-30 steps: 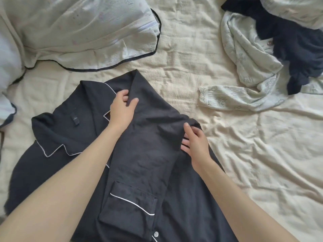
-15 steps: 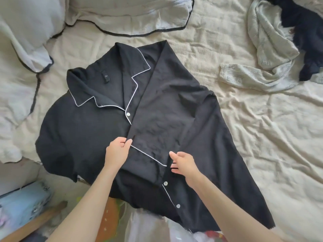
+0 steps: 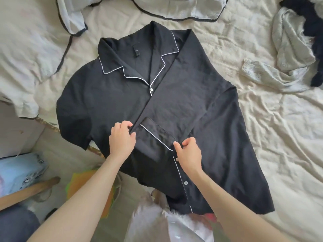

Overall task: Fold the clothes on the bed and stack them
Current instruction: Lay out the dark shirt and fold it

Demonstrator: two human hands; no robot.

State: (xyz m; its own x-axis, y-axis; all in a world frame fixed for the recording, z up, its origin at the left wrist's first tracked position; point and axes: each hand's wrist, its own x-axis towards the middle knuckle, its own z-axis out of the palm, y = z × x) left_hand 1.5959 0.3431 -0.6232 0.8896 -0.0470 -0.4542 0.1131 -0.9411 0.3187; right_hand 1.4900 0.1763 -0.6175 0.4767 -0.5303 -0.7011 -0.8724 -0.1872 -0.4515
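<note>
left hand [image 3: 122, 139]: fingers curled, pinching the folded front edge of the black shirt [image 3: 111, 102] just beside the pocket's upper corner
right hand [image 3: 188, 152]: thumb and curled fingers pinching the shirt fabric at the pocket's lower corner, just above a white button [image 3: 177, 159]
black shirt: lies front up on the bed [image 3: 279, 137], collar away from both hands, hem hanging over the bed edge nearest the person; its right side is folded in over the front
pocket [image 3: 157, 135]: white-piped, slanting between the two hands
collar [image 3: 136, 55]: white-piped, spread open, well beyond the hands
pale garment [image 3: 286, 55]: crumpled, far to the right of the right hand, touching a dark garment [image 3: 314, 23]
white bedding [image 3: 157, 7]: dark-edged, beyond the collar
plastic bag [image 3: 162, 222]: below the forearms, off the bed edge
blue cloth [image 3: 19, 170]: low, left of the left arm
</note>
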